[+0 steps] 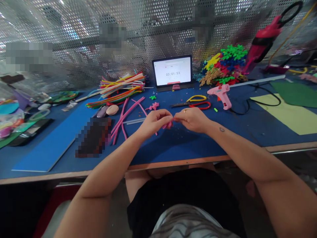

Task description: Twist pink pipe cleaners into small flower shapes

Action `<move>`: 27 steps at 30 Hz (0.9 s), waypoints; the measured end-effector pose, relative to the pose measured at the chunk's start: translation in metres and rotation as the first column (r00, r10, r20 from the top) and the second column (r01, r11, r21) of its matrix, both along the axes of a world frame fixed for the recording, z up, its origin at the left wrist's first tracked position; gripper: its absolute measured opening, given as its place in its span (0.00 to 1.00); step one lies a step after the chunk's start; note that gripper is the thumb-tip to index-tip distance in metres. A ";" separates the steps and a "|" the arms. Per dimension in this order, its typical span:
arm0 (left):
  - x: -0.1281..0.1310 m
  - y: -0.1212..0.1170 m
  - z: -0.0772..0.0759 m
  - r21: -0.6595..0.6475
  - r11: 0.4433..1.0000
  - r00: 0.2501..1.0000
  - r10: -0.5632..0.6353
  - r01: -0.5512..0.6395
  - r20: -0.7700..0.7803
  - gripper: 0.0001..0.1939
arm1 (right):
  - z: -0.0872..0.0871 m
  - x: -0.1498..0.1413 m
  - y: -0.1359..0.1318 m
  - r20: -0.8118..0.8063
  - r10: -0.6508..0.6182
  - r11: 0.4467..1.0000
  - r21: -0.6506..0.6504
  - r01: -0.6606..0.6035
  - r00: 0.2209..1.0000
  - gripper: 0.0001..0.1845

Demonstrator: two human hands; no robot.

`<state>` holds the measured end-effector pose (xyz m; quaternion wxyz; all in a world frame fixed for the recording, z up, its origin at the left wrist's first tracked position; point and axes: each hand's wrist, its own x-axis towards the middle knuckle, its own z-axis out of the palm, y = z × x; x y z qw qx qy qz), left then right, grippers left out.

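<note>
My left hand [155,121] and my right hand [192,119] meet over the blue table [173,145], fingers pinched together on a small pink pipe-cleaner piece [168,125] held between them. Long pink pipe cleaners [123,119] lie on the table just left of my left hand. A small pink pipe-cleaner flower [153,106] rests beyond my hands. A ring shows on my right hand.
A tablet [172,71] showing a timer stands at the back. Scissors and pliers [194,101], a pink glue gun [221,94], a bundle of coloured pipe cleaners [121,87], a heap of finished flowers [224,64], yellow and green sheets [289,115] and a blue sheet [49,145] surround the hands.
</note>
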<state>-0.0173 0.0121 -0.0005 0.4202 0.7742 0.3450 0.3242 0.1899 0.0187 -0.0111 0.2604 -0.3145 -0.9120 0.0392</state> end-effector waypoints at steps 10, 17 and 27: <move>0.004 -0.001 -0.002 0.262 0.964 0.994 0.065 -0.041 -0.084 0.09 | 0.001 0.001 0.002 -0.069 0.011 0.997 -0.076 -0.016 0.998 0.21; -0.005 -0.002 -0.003 0.925 0.343 0.894 0.344 0.166 -0.288 0.10 | 0.006 -0.005 -0.001 -0.420 -0.029 0.572 -0.751 -0.329 0.907 0.24; 0.000 0.001 0.002 0.324 0.946 0.982 0.084 -0.025 -0.170 0.13 | 0.003 -0.001 -0.001 -0.086 -0.014 0.986 -0.166 0.000 0.996 0.18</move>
